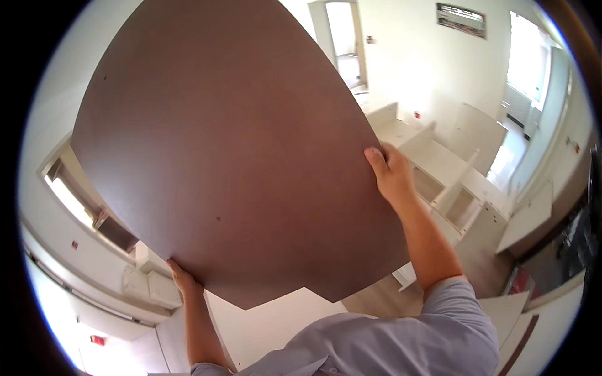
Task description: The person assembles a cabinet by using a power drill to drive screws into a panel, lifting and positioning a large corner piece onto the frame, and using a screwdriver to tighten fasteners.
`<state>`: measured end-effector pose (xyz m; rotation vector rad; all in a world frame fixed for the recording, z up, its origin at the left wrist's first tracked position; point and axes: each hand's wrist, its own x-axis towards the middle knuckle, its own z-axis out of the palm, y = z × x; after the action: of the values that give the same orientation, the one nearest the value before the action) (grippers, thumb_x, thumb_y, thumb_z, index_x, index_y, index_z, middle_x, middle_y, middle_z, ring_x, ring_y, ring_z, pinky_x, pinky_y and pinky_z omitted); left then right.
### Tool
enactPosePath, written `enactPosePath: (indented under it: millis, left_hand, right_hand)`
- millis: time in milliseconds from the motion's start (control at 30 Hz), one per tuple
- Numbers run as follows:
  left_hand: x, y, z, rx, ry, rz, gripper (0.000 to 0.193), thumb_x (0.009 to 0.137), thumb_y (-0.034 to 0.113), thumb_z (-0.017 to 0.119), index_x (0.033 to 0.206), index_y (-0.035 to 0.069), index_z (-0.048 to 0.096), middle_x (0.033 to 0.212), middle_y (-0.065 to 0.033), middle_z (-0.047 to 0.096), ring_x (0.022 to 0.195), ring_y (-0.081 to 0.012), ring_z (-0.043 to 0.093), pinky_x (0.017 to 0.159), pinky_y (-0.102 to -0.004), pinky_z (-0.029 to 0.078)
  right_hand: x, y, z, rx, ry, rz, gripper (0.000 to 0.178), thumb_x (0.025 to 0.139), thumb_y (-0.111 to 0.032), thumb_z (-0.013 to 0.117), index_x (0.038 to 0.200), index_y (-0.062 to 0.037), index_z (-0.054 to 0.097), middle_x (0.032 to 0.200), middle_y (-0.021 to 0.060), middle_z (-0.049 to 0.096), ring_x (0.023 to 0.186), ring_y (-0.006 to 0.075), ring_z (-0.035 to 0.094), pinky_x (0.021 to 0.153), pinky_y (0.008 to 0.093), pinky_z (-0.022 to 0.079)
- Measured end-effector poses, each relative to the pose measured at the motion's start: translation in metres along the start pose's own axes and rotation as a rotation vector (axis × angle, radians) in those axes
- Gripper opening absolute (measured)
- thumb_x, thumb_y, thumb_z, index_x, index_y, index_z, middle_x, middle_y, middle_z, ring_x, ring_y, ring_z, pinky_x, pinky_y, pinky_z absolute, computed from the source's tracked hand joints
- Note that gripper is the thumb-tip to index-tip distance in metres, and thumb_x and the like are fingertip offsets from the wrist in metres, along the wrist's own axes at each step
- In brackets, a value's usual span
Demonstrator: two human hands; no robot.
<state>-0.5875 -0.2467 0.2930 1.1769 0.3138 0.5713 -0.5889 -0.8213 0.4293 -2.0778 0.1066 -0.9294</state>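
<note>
A large dark brown board [232,150] fills the middle of the view, held up in front of me. Its lower edge has a stepped notch, and a small dark hole shows low on its face. My right hand [392,169] grips the right edge, with the thumb on the near face and the other fingers mostly behind. Lower down, my left hand [183,276] is closed on the bottom left edge, its fingers partly hidden by the board.
A white cabinet frame [445,188] with open compartments lies to the right. Beyond it a pale panel [473,135] leans near the wall, and another white panel [530,216] stands further right. White boxes [150,286] sit at left. A white panel [269,335] lies below the board.
</note>
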Motion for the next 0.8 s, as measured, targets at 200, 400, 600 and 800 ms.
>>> enactPosePath:
  millis: [200, 400, 600, 800]
  left_hand:
    - [0.007, 0.004, 0.059, 0.023, -0.175, -0.141, 0.076, 0.108, 0.058, 0.047, 0.152, -0.004, 0.046, 0.152, -0.0171, 0.052, 0.136, -0.0293, 0.053, 0.111, -0.0422, 0.047]
    - [0.029, -0.010, 0.124, 0.165, -0.401, -0.064, 0.056, 0.107, 0.043, 0.059, 0.134, -0.006, 0.059, 0.123, -0.0161, 0.070, 0.104, -0.0248, 0.070, 0.089, -0.0361, 0.057]
    - [-0.030, 0.024, 0.209, -0.071, -0.552, -0.245, 0.037, 0.106, 0.025, 0.060, 0.127, -0.005, 0.058, 0.111, -0.0141, 0.071, 0.095, -0.0237, 0.072, 0.085, -0.0363, 0.059]
    - [-0.069, 0.002, 0.273, -0.355, -0.593, -0.391, 0.033, 0.099, 0.015, 0.056, 0.124, -0.007, 0.059, 0.114, -0.0167, 0.070, 0.097, -0.0283, 0.071, 0.085, -0.0404, 0.060]
  right_hand:
    - [0.068, -0.050, -0.069, -0.189, -0.058, 0.036, 0.062, 0.102, -0.057, 0.058, 0.104, 0.0041, 0.069, 0.092, 0.0236, 0.073, 0.085, 0.0376, 0.072, 0.081, 0.0469, 0.054]
    - [0.127, -0.014, -0.102, -0.281, -0.125, 0.206, 0.061, 0.102, -0.052, 0.056, 0.112, 0.0048, 0.074, 0.101, 0.0231, 0.075, 0.092, 0.0336, 0.074, 0.087, 0.0455, 0.055]
    - [0.184, 0.042, -0.131, -0.512, -0.151, 0.297, 0.063, 0.101, -0.052, 0.058, 0.111, 0.0071, 0.074, 0.107, 0.0247, 0.075, 0.099, 0.0353, 0.074, 0.091, 0.0451, 0.055]
    - [0.220, 0.192, -0.178, -0.802, -0.206, 0.225, 0.074, 0.103, -0.055, 0.054, 0.123, 0.0159, 0.066, 0.131, 0.0335, 0.065, 0.122, 0.0435, 0.064, 0.105, 0.0476, 0.048]
